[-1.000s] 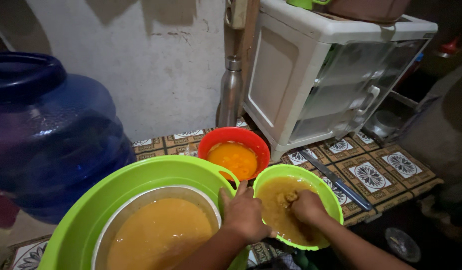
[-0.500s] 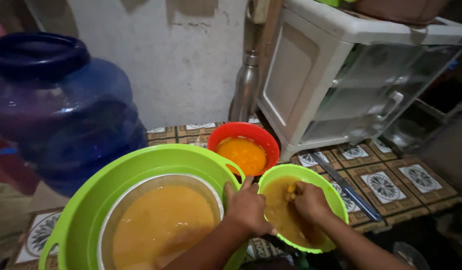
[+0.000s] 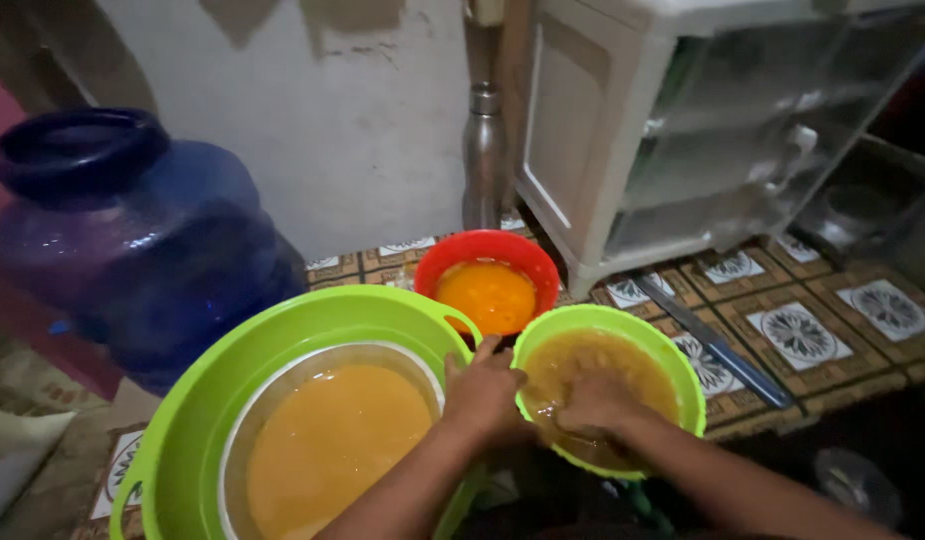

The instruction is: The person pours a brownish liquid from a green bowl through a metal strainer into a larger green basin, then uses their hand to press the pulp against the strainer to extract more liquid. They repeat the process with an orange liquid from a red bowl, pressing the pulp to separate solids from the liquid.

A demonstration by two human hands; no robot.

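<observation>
Left hand grips small green bowl rim | right hand sunk in mash, grip unclear

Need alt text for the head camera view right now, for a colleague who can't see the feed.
The right hand is pressed into yellowish mash in a small green bowl, whose rim the left hand grips. Beside it a metal bowl of orange liquid sits inside a large green basin, with a red bowl and a blue water jug behind.
</observation>
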